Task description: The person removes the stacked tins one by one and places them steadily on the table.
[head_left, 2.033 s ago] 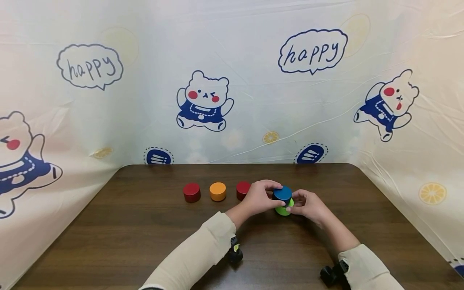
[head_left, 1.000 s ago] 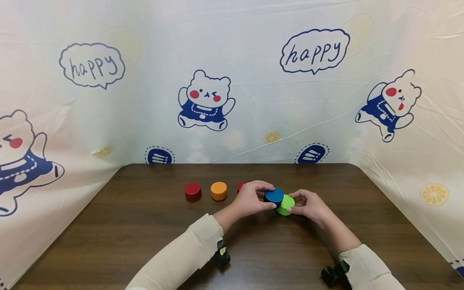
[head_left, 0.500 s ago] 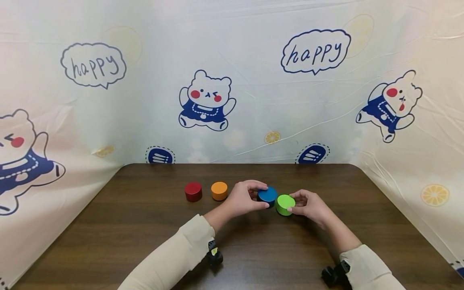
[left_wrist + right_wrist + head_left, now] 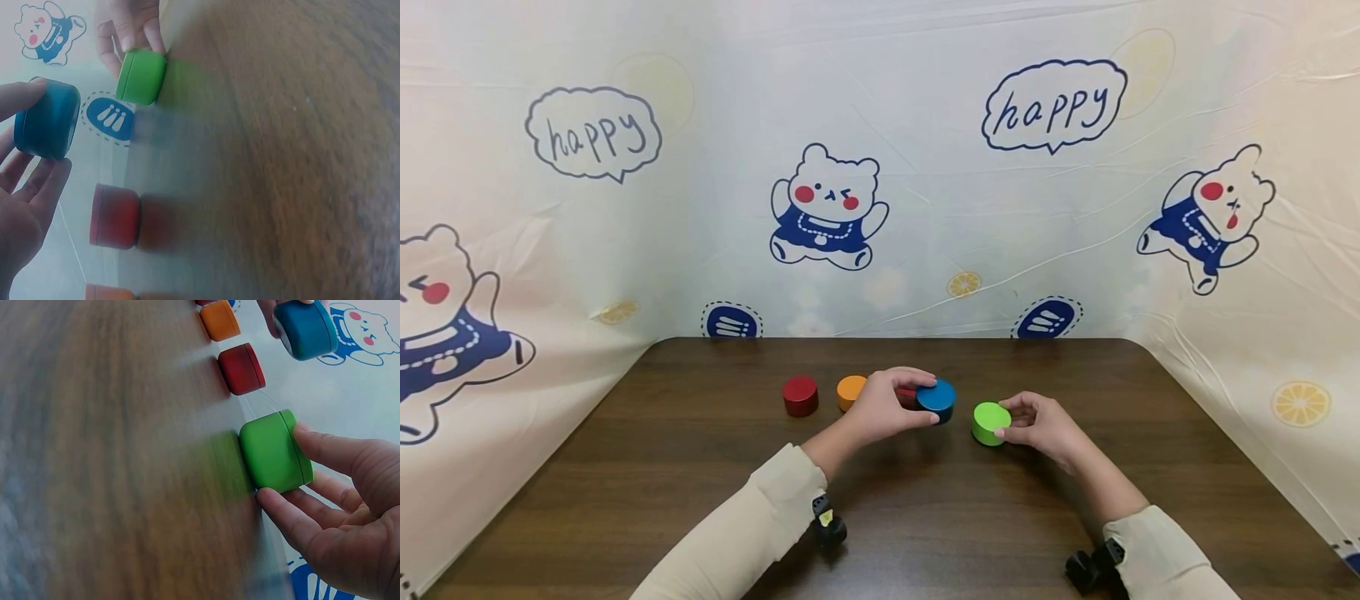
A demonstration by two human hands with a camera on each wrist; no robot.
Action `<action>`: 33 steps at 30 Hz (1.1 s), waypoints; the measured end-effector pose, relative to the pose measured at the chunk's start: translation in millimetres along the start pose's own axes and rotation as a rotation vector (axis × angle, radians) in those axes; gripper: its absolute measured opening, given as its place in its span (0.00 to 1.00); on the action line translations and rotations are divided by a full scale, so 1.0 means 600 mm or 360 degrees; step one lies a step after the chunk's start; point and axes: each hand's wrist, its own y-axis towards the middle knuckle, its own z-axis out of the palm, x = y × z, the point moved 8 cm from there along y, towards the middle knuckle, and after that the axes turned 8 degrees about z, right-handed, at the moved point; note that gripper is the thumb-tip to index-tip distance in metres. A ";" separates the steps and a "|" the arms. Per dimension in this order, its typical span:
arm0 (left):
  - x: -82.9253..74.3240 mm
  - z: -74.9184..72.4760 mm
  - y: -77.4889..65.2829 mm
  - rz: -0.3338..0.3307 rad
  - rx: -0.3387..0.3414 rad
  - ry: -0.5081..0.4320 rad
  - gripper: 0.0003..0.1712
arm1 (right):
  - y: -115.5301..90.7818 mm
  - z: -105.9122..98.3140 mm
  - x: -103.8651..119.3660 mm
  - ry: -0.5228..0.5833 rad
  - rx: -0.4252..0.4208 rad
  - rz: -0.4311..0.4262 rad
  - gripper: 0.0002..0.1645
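Note:
My left hand (image 4: 877, 407) pinches a small blue round tin (image 4: 936, 397) between thumb and fingertips. The left wrist view shows this blue tin (image 4: 51, 119) held up off the table. My right hand (image 4: 1043, 423) holds a lime green round tin (image 4: 989, 423) by its side. That green tin (image 4: 275, 452) stands on the table, with a lid seam near its top in the right wrist view. Behind my left hand a red tin (image 4: 906, 393) is mostly hidden; the wrist views show this red tin (image 4: 242, 369) standing on the table.
An orange tin (image 4: 851, 390) stands left of the hidden red one, partly covered by my left hand. Farther left is another red tin (image 4: 801, 396). The brown wooden table (image 4: 715, 483) ends at a printed cloth backdrop (image 4: 925, 208).
My left hand has carried the blue tin leftward from on top of the green tin, so the green lid is uncovered. My right hand has stayed at the green tin.

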 end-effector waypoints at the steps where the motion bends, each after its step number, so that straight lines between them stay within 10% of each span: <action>1: 0.000 -0.003 -0.001 -0.0002 -0.0003 -0.0002 0.25 | 0.000 0.000 0.000 0.0004 0.0001 -0.0001 0.29; 33: 0.005 -0.097 -0.045 -0.0117 -0.0036 0.0009 0.28 | -0.002 0.000 0.003 -0.0024 -0.0008 -0.0012 0.29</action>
